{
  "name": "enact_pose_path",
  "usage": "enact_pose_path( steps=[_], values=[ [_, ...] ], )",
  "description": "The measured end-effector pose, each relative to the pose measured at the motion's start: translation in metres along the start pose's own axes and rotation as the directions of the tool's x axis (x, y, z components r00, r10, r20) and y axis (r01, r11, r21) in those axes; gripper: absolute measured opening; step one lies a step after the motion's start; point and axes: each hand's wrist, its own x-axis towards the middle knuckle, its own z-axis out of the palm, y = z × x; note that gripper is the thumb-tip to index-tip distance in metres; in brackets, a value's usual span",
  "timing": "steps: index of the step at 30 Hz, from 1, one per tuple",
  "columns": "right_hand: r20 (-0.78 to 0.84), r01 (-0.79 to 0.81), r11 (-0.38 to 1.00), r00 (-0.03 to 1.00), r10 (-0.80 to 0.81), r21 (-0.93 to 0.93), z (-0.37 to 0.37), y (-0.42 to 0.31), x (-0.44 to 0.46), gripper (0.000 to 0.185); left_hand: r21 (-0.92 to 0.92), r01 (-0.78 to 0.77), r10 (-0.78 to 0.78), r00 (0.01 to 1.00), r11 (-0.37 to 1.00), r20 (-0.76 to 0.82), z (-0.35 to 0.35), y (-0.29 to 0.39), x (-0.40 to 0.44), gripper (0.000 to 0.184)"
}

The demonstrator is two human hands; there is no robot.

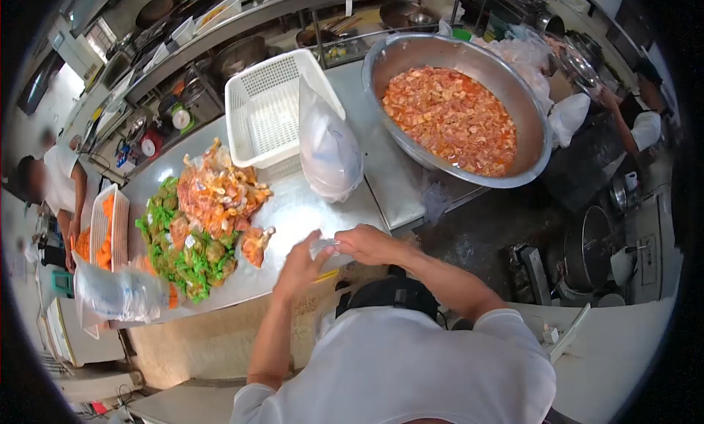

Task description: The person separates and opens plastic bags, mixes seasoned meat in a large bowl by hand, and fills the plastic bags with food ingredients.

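My left hand (296,266) and my right hand (368,244) meet over the front edge of the steel table (304,200). Between them is a small piece of clear plastic bag (323,246), and the fingers of both hands are closed on it. To the left of my left hand lies one knotted bag of orange-red meat (257,246). Farther left is a heap of similar tied meat bags (222,193), beside a pile of green-tied bags (183,255). A larger, filled translucent plastic bag (330,156) stands just beyond my hands.
A white perforated basket (244,134) sits behind the filled bag. On the right is a large metal basin (539,163) of marinated meat pieces. A stack of plastic bags (121,295) and a basket of orange items (121,240) stand at left. Other people work on both sides.
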Motion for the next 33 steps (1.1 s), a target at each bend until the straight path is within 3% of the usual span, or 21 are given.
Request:
enact_pose_path(
  steps=[1,2,4,5,7,8,11,12,13,15,19,20,21,23,24,25,26,27,29,30,33],
  values=[
    [-0.051,-0.08,0.997,0.996,0.079,-0.007,-0.01,-0.007,0.006,0.02,-0.262,0.153,-0.134,0.987,0.953,0.087,-0.003,0.0,-0.002,0.028],
    [-0.057,-0.141,0.983,0.987,0.148,0.117,-0.015,-0.004,0.006,0.022,-0.483,0.313,-0.235,0.948,0.818,0.217,-0.007,-0.001,-0.004,0.029],
    [-0.068,-0.251,0.897,0.953,0.294,0.363,-0.025,0.008,0.003,0.025,-0.555,0.46,-0.34,0.888,0.694,0.311,-0.019,-0.003,-0.016,0.029],
    [-0.11,-0.242,0.901,0.948,0.299,0.361,-0.028,0.013,0.005,0.026,-0.585,0.528,-0.386,0.849,0.616,0.36,-0.022,-0.002,-0.017,0.029],
    [-0.16,-0.24,0.894,0.935,0.318,0.378,-0.019,0.014,-0.001,0.029,-0.486,0.612,-0.388,0.782,0.623,0.488,-0.02,0.009,-0.026,0.028],
    [-0.208,-0.217,0.914,0.931,0.299,0.342,-0.014,0.014,-0.001,0.028,-0.431,0.645,-0.39,0.744,0.631,0.543,-0.019,0.011,-0.029,0.027],
    [-0.313,-0.197,0.945,0.909,0.276,0.262,-0.006,0.017,0.002,0.026,-0.569,0.399,-0.28,0.916,0.719,0.288,-0.011,-0.004,-0.033,0.023],
    [-0.315,-0.231,0.932,0.895,0.316,0.279,0.0,0.021,0.002,0.025,-0.727,0.344,-0.272,0.937,0.594,0.221,-0.015,-0.011,-0.029,0.022],
    [-0.313,-0.268,0.915,0.879,0.36,0.3,0.012,0.024,-0.002,0.025,-0.852,0.373,-0.292,0.916,0.367,0.275,-0.021,-0.017,-0.028,0.022],
    [-0.276,-0.155,0.987,0.947,0.162,0.045,0.063,0.034,-0.008,0.021,-0.923,0.356,-0.286,0.878,-0.147,0.384,-0.03,-0.028,-0.019,0.021],
    [0.138,-0.364,0.929,0.926,0.352,0.069,0.092,-0.041,-0.012,0.018,-0.915,0.283,-0.5,0.859,0.287,0.109,-0.021,-0.008,0.011,0.021],
    [0.201,-0.298,0.948,0.941,0.272,0.112,0.073,-0.063,-0.009,0.018,-0.729,0.222,-0.376,0.925,0.648,-0.053,-0.02,-0.009,0.009,0.023],
    [0.139,-0.232,0.966,0.967,0.216,0.115,0.053,-0.072,-0.004,0.019,-0.629,0.112,-0.166,0.986,0.769,-0.028,-0.007,-0.025,0.002,0.027],
    [0.003,-0.106,0.988,0.994,0.107,0.11,0.012,-0.075,0.008,0.021,-0.679,0.418,-0.195,0.903,0.604,0.382,0.009,-0.032,-0.016,0.027],
    [-0.076,-0.122,0.967,0.987,0.142,0.226,0.003,-0.063,0.014,0.021,-0.653,0.656,-0.276,0.754,0.379,0.597,-0.014,-0.012,-0.016,0.025],
    [-0.153,-0.122,0.935,0.971,0.181,0.332,0.001,-0.046,0.019,0.021,-0.699,0.6,-0.2,0.796,0.389,0.572,-0.018,-0.01,-0.018,0.024],
    [-0.064,-0.299,0.771,0.914,0.4,0.562,0.013,-0.032,0.022,0.02,-0.743,0.541,-0.123,0.832,0.394,0.541,-0.021,-0.011,-0.02,0.023],
    [-0.109,-0.292,0.715,0.883,0.458,0.635,0.033,-0.022,0.021,0.02,-0.785,0.478,-0.047,0.863,0.394,0.502,-0.023,-0.012,-0.021,0.022],
    [-0.178,-0.243,0.597,0.811,0.557,0.765,0.08,-0.017,0.019,0.02,-0.754,0.491,-0.161,0.867,0.437,0.471,-0.023,-0.006,-0.009,0.015],
    [-0.099,-0.309,0.529,0.787,0.608,0.79,0.096,-0.031,0.018,0.025,-0.738,0.501,-0.225,0.865,0.452,0.449,-0.023,-0.003,-0.006,0.012],
    [-0.209,-0.259,0.472,0.649,0.731,0.843,0.121,-0.041,0.016,0.025,-0.808,0.555,-0.294,0.82,0.195,0.492,0.001,-0.03,-0.013,0.008]
  ],
)
